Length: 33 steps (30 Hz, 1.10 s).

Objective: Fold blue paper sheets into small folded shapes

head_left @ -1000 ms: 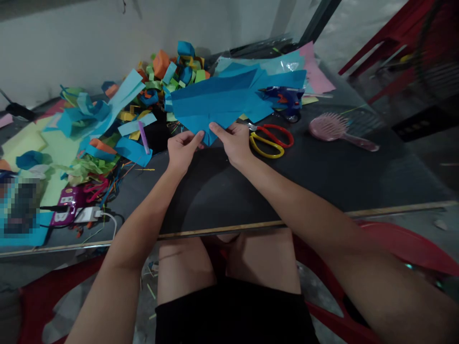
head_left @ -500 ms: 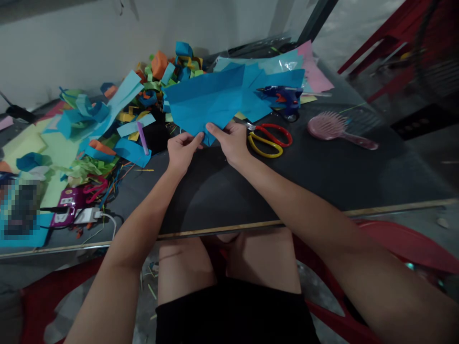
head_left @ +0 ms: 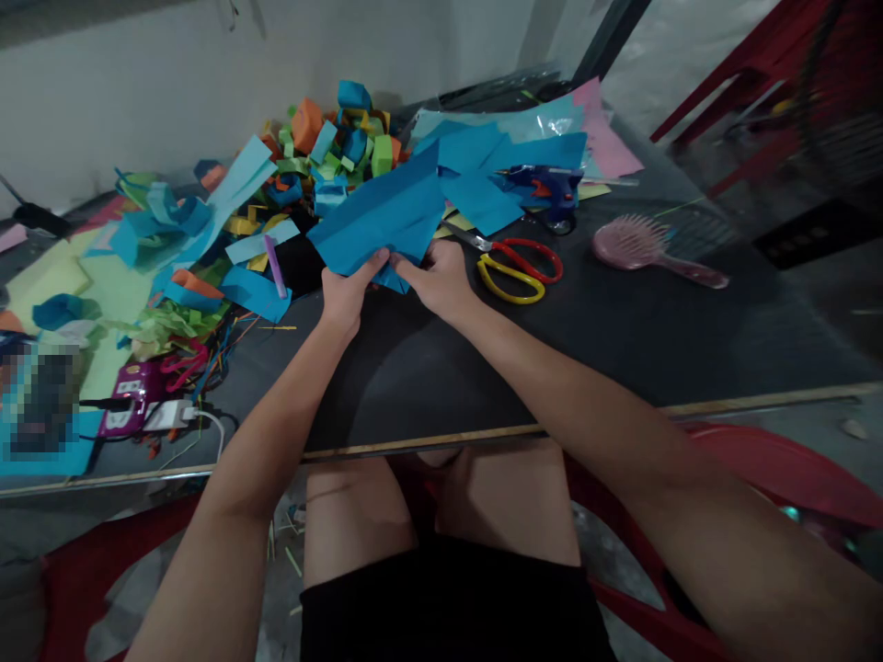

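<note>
- At the middle of the tabletop [head_left: 414,368], a folded blue sheet [head_left: 383,202] is held in both hands, its broad part extending away from the wearer.
- Left hand [head_left: 349,285]: closed on the near edge of the sheet, with the thumb on the upper face.
- Right hand [head_left: 441,276]: closed on the same near edge, just beside the left, its thumb likewise laid on the paper; the fingers behind are partly hidden.
- Right of the sheet: scissors [head_left: 511,267] with one red and one yellow handle loop, lying near the right hand, blades directed toward the sheet.
- Beyond the scissors: a blue glue gun [head_left: 552,193] lying beside loose blue sheets [head_left: 483,175], with pink paper [head_left: 611,138] farther back.
- Far right of the scissors: a pink hairbrush [head_left: 624,244], bristles upward.
- Behind and to the left of the sheet: a heap of paper pieces [head_left: 307,124] in orange, green, yellow and blue.
- Left of the left hand: a purple stick [head_left: 276,267] lying across blue paper strips.
- Near left: a purple power strip [head_left: 131,397] with a white adapter [head_left: 166,414] beside it; pale yellow sheets [head_left: 114,285] lie beyond.
</note>
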Each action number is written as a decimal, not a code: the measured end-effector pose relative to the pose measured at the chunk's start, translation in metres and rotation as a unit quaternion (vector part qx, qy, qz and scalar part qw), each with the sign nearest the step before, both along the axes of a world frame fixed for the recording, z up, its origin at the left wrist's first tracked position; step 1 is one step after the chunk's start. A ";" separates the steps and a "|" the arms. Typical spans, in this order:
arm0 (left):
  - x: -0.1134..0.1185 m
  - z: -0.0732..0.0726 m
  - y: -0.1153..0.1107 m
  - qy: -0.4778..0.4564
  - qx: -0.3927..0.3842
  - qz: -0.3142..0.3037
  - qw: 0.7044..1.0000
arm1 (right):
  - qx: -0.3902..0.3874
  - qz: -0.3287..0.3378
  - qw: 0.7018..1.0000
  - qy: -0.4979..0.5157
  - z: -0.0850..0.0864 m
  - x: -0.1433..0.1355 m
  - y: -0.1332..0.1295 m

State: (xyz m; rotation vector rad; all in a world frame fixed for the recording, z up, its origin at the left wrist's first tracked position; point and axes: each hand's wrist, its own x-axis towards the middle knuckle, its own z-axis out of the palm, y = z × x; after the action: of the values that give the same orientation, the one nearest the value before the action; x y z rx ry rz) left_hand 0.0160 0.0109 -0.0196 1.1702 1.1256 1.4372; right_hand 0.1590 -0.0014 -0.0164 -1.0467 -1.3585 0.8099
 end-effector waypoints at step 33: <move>-0.006 0.003 0.002 -0.078 -0.006 0.098 0.992 | -0.040 0.048 0.997 -0.045 0.005 0.004 -0.001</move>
State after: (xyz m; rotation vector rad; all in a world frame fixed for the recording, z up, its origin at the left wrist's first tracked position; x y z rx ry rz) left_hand 0.0103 0.0131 -0.0165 0.9425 1.1619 1.6386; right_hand 0.1626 -0.0022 -0.0111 -1.0984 -1.4726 0.9025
